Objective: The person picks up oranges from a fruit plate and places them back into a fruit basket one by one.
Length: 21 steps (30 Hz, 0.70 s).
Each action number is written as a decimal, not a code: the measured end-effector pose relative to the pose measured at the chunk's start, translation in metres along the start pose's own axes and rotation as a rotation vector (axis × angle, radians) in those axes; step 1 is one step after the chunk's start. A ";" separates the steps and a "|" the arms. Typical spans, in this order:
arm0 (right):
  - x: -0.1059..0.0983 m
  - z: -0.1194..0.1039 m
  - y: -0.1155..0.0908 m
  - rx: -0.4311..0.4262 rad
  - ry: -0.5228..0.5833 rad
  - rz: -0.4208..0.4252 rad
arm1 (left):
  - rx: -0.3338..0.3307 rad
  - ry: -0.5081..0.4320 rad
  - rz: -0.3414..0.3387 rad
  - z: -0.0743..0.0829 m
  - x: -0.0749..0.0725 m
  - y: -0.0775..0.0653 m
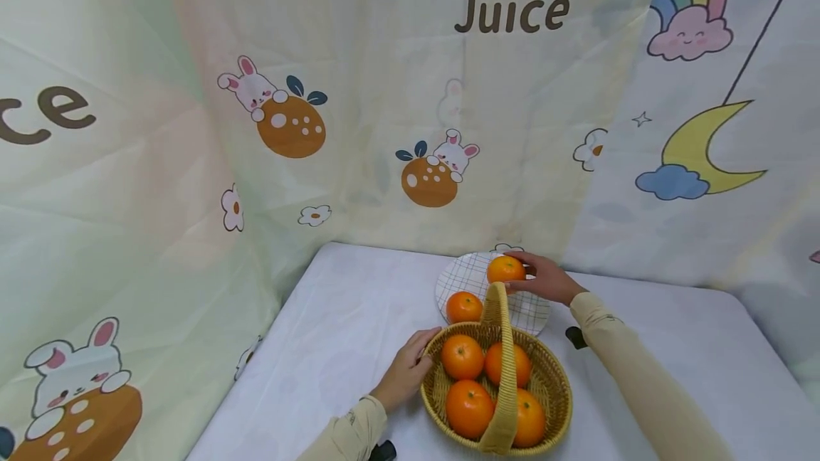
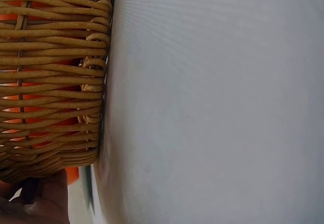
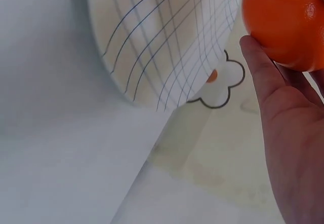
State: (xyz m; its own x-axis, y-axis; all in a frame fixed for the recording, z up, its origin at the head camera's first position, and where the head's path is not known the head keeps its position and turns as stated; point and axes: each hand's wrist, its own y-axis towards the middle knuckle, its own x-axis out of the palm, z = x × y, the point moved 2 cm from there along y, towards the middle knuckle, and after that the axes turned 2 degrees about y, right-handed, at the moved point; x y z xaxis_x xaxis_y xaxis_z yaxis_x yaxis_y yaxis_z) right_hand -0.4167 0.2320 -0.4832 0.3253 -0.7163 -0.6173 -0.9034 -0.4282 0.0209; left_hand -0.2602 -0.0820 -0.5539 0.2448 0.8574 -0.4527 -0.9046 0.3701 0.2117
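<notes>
My right hand holds an orange over the far part of a round white plate with a dark grid pattern. In the right wrist view the fingers and thumb lie around that orange, with the plate beside it. A second orange sits at the plate's near left, partly behind the basket. My left hand grips the left rim of a woven basket with a tall handle. Several oranges lie in the basket. Its woven side fills the left of the left wrist view.
A white cloth covers the table. Printed fabric walls stand behind it and at the sides. The basket's handle arches up between the two hands. Small black objects show near both wrists.
</notes>
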 end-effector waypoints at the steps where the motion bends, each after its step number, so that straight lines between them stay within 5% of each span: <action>1: -0.003 0.002 -0.005 0.000 -0.001 0.003 | 0.000 -0.001 -0.001 0.000 0.000 0.000; 8: -0.021 0.017 -0.034 0.014 -0.020 0.034 | 0.000 0.019 -0.009 0.000 -0.002 -0.002; 21: -0.030 0.021 -0.056 0.039 -0.023 0.054 | -0.011 0.014 -0.024 0.006 -0.002 -0.002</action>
State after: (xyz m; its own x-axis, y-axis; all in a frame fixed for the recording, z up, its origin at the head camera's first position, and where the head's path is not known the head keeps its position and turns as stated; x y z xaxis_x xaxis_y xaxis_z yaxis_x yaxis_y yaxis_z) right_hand -0.3813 0.2888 -0.4826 0.2697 -0.7250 -0.6337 -0.9298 -0.3672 0.0244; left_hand -0.2573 -0.0820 -0.5487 0.2620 0.8430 -0.4698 -0.9023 0.3866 0.1905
